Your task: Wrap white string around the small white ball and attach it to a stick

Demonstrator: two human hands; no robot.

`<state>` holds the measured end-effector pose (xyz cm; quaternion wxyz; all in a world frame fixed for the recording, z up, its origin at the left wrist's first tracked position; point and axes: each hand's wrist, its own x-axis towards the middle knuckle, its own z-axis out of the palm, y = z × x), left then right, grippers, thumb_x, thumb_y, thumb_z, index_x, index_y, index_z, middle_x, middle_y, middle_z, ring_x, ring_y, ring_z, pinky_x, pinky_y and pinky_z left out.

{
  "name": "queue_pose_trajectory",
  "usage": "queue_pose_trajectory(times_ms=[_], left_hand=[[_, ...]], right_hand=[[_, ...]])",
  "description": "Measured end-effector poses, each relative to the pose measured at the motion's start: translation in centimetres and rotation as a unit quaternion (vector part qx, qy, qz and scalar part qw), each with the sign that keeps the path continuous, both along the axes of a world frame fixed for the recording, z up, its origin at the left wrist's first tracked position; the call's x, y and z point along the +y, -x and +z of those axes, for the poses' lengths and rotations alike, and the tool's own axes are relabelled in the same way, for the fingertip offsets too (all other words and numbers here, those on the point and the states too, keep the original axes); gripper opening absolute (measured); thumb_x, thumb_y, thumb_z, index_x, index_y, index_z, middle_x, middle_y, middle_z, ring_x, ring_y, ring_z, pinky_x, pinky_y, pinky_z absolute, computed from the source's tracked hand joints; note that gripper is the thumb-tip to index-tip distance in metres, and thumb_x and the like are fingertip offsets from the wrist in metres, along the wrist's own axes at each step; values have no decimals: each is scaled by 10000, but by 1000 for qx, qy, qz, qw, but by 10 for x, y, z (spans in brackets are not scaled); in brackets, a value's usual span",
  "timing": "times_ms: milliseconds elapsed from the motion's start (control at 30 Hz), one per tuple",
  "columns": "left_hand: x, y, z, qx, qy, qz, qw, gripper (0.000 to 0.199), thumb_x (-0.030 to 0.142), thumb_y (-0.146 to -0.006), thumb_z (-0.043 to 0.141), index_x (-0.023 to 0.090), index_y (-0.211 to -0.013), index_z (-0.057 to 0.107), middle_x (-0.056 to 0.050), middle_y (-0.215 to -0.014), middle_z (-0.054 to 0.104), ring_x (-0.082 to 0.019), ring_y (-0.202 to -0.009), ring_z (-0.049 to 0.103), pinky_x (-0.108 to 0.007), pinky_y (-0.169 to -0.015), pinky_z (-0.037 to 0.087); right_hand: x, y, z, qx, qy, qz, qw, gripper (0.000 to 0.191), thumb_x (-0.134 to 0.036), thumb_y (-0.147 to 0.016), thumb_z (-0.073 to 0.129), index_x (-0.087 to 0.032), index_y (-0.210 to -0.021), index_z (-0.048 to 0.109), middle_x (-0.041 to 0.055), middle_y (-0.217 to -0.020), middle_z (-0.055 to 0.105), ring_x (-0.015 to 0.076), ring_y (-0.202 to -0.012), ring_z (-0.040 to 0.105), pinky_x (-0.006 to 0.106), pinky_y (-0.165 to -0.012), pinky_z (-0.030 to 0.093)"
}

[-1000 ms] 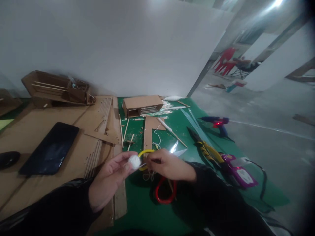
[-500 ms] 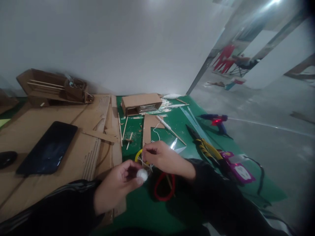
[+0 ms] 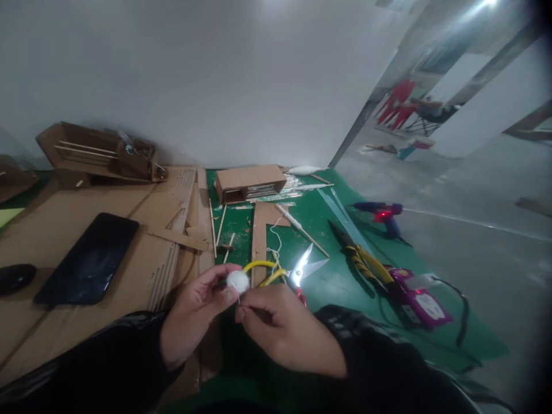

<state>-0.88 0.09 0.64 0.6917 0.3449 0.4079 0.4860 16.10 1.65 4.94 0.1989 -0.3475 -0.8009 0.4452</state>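
Note:
A small white ball of yarn (image 3: pixel 238 281) is pinched between the thumb and fingers of my left hand (image 3: pixel 194 313). Close against it, my right hand (image 3: pixel 288 330) is closed, with thumb and forefinger pinching a white strand of yarn that runs to the ball. Just beyond my hands lie scissors (image 3: pixel 302 269) with spread blades and yellow and red handles; my right hand hides part of them. Loose white yarn (image 3: pixel 275 237) trails from near the yellow handle toward a stick wound with white yarn (image 3: pixel 293 218).
Behind lies a cardboard box (image 3: pixel 252 183) beside thin sticks. To the right are pliers (image 3: pixel 357 259), a glue gun (image 3: pixel 383 214) and a purple power strip (image 3: pixel 420 299). A black tablet (image 3: pixel 90 259) rests on cardboard at left, near a mouse (image 3: pixel 16 279).
My right hand has come down and nearer to me, drawing the strand below the ball. The ball has risen slightly leftward in my left hand. More of the scissors shows.

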Motion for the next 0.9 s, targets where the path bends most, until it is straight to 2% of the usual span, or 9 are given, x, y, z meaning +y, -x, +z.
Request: queue_pose_trajectory(times_ms=[233, 467, 567, 700, 900], left_hand=[[0, 3, 0, -9, -11, -10, 1000, 234, 215, -768, 667, 219, -999, 628, -7, -892, 644, -126, -825, 569, -203, -750, 434], [-5, 3, 5, 52, -23, -52, 997, 224, 191, -710, 699, 199, -927, 643, -12, -828, 642, -141, -773, 572, -206, -661, 434], [-6, 1, 5, 89, -18, -79, 993, 214, 171, -713, 678, 186, -921, 629, -7, -802, 626, -132, -735, 556, -207, -630, 425], [-5, -2, -1, 153, -12, -126, 980, 208, 168, -738, 648, 164, -939, 596, -16, -818, 626, -140, -754, 558, -234, -662, 430], [-1, -4, -5, 182, -7, -103, 978, 187, 246, -750, 659, 158, -874, 549, -12, -811, 619, -155, -788, 567, -264, -715, 431]], right_hand=[[16, 0, -29, 16, 75, -34, 996, 194, -117, -817, 466, -134, -685, 607, -27, -591, 510, 85, -548, 460, 182, -512, 336], [43, -6, -38, 6, 118, -64, 991, 215, -142, -810, 439, -129, -671, 602, -10, -603, 547, 94, -564, 501, 189, -533, 384], [51, -8, -37, 2, 118, -63, 991, 219, -125, -789, 430, -133, -652, 601, -8, -599, 562, 99, -573, 519, 195, -548, 391], [54, -7, -29, -10, 105, -62, 993, 208, -133, -776, 451, -138, -628, 597, -13, -592, 559, 99, -569, 509, 196, -535, 368], [32, -4, -2, -43, 55, -54, 996, 215, -199, -836, 452, -147, -671, 579, -21, -596, 535, 89, -555, 468, 189, -500, 319]])
